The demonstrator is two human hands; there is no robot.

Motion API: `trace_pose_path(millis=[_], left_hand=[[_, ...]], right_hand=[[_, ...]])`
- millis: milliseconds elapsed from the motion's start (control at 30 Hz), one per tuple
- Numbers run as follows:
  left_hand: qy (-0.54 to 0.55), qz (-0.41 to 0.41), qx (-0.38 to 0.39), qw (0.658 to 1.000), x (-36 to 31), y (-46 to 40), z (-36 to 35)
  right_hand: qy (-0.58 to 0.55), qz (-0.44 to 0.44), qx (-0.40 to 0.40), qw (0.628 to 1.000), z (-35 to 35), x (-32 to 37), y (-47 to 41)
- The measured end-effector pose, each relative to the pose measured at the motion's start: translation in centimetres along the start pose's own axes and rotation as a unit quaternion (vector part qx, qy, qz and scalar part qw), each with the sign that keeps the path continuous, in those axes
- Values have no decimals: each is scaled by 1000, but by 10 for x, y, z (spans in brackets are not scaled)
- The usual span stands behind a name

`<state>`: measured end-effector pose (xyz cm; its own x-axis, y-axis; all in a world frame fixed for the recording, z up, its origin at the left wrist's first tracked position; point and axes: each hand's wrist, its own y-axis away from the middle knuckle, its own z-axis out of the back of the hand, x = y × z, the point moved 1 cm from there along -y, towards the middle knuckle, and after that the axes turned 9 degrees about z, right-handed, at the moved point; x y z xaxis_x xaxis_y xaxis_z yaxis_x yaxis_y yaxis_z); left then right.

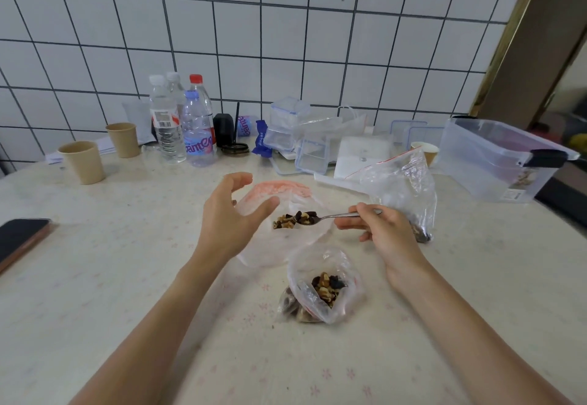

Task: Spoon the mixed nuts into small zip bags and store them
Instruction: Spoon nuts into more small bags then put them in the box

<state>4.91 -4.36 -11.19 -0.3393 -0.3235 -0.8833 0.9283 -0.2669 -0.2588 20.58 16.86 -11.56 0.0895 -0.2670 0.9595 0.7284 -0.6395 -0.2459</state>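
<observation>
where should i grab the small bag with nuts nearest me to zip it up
Pinch the small bag by its open upper rim, coming from above: the nuts weigh down its lower part on the table, and the mouth gapes upward, free of both hands.

We see a pale tabletop [127,277] with a faint flower print. On it lie a dark phone [19,239], two paper cups [83,162], water bottles [181,125], a clear storage box [495,160], and zip bags [320,287] of mixed nuts.
</observation>
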Motion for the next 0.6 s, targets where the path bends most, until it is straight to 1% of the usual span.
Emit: trace_pose_path(millis=[167,267,367,467,533,600], left_hand=[[-39,-119,-41,991,-21,22,6],[-70,-152,-14,986,-36,36,6],[-86,-143,71,983,-41,53,1],[-110,-94,167,975,-36,66,-3],[-127,-74,198,969,-31,72,-6],[-140,-65,199,968,-29,74,-9]], right_hand=[[-29,21,-5,999,24,21,19],[-48,30,-6,998,41,33,34],[-52,38,3,998,55,40,50],[-67,34,13,997,65,42,67],[-62,24,18,998,67,40,77],[-29,22,18,999,64,38,85]])
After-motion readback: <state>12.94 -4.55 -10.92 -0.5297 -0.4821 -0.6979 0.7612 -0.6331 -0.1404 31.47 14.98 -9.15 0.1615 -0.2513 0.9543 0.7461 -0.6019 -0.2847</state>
